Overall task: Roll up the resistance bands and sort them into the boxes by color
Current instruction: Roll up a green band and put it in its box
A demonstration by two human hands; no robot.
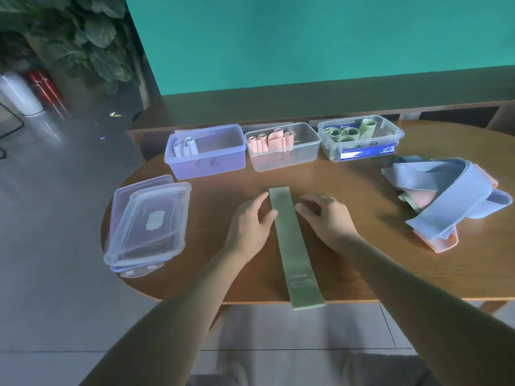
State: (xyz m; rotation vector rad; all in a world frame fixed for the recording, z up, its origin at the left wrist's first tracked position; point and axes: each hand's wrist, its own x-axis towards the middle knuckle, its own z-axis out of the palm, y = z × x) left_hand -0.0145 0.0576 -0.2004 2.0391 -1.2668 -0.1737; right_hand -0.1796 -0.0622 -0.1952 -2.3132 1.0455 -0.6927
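The green resistance band (292, 243) lies flat near-to-far on the counter (362, 260), its far end between the relaxed left hand (250, 221), whose thumb touches its edge, and the equally near, loosely spread right hand (323, 215).

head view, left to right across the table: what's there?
Stack of lids → purple box with pale rolls → left hand → green band lying flat → right hand → pile of unrolled bands. Behind the hands, right of the purple box: clear box with pink rolls, then box with green rolls.

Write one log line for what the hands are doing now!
green band flat on table | left hand, right hand beside far end | unrolled
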